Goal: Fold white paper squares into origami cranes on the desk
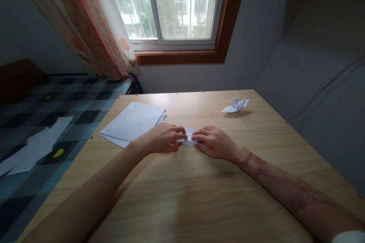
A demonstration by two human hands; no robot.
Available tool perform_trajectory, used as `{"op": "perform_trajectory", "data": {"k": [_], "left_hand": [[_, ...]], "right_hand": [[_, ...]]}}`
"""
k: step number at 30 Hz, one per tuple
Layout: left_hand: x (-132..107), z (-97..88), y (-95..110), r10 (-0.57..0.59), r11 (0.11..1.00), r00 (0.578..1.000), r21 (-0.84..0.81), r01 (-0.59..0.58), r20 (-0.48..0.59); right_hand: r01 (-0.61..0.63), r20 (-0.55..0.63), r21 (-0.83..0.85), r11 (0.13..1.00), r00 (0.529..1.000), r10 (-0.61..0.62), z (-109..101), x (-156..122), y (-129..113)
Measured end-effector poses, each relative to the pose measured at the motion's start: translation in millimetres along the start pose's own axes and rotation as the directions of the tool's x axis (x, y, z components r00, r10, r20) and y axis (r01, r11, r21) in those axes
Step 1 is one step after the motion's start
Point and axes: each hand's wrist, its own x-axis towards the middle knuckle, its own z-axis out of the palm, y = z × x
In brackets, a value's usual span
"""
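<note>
A small folded piece of white paper (188,139) lies on the wooden table (199,197), mostly covered by my fingers. My left hand (162,138) pinches its left side with thumb and fingertips. My right hand (212,142) presses on its right side, fingers flat over it. Both hands meet at the middle of the table. A finished white paper bird (236,106) stands farther back to the right, apart from both hands.
A stack of white paper sheets (132,123) lies at the table's back left, close to my left hand. A bed with a checked cover (42,121) and loose white papers (34,148) sits left of the table. A window and curtain are behind.
</note>
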Motion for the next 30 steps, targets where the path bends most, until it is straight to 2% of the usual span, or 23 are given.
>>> {"op": "perform_trajectory", "data": {"k": [3, 10, 16, 22, 30], "left_hand": [[1, 1.7, 3, -0.031, 0.998, 0.999, 0.047, 0.03, 0.014], [2, 8.7, 5, 0.058, 0.984, 0.998, 0.168, -0.053, -0.023], [4, 8.6, -2, 0.08, 0.994, 0.996, 0.081, -0.077, -0.034], [4, 8.6, -5, 0.032, 0.996, 0.999, -0.087, -0.035, -0.039], [5, 3.0, -1, 0.018, 0.99, 1.0, -0.143, -0.019, -0.014]], "right_hand": [[-0.007, -0.011, 0.002, 1.0, 1.0, 0.007, 1, 0, 1], [0.015, -0.003, -0.053, 0.998, 1.0, -0.015, 0, 1, -2], [0.071, -0.015, -0.088, 0.994, 0.997, -0.072, 1, -1, 1], [0.031, -0.04, -0.05, 0.998, 0.999, -0.033, 4, 0, 2], [0.013, -0.035, -0.032, 0.999, 0.999, -0.014, 4, 0, 2]]}}
